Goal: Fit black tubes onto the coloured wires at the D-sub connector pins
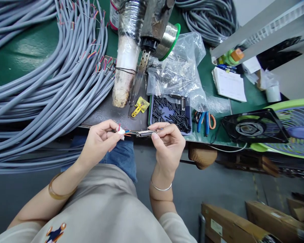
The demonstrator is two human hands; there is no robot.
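At the bench's front edge, my left hand (105,135) pinches the stripped end of a cable, with thin coloured wires (126,132) fanning out to the right. White material covers its thumb and fingertip. Between thumb and fingers of my right hand (168,138) is a metal D-sub connector (144,134), held level. The wire tips lie close to the connector's left end; I cannot tell whether they touch. Just beyond the right hand sits a plastic tray (189,125) of short black tubes (162,111), with a few connectors on them.
Grey cables (66,77) with bared ends cover the left side. A soldering iron fixture (142,64) and solder spool (167,42) stand ahead. Rightward are a clear bag (178,74) of metal parts, pliers (205,123), a paper pad (229,84), a black fan (254,127) and cardboard boxes (228,219) below.
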